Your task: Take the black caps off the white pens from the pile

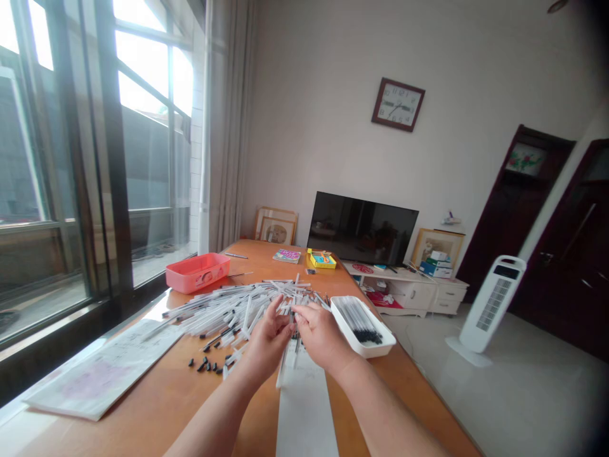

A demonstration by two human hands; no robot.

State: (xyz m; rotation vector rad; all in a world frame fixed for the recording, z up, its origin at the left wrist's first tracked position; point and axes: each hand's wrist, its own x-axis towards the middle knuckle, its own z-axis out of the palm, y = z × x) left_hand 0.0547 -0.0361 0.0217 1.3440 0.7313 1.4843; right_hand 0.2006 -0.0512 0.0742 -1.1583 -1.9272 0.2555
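Observation:
My left hand [266,339] and my right hand [320,335] meet over a wooden table [157,393], fingers closed together on a thin clear pen [291,317] held between them. Just beyond the hands lies a large heap of clear pens [238,306], spread to the left. Small black pen caps [205,364] are scattered left of my left hand. A white tray [380,346] with assembled black-tipped pens sits right of my right hand. A white paper strip [304,406] runs under my wrists.
A pink tray [197,271] stands at the back left, a large printed sheet [102,371] at the near left. A book [287,256] and a yellow box [322,259] lie at the far end. A TV [361,228], a cabinet and a white fan [490,304] stand beyond the table's right edge.

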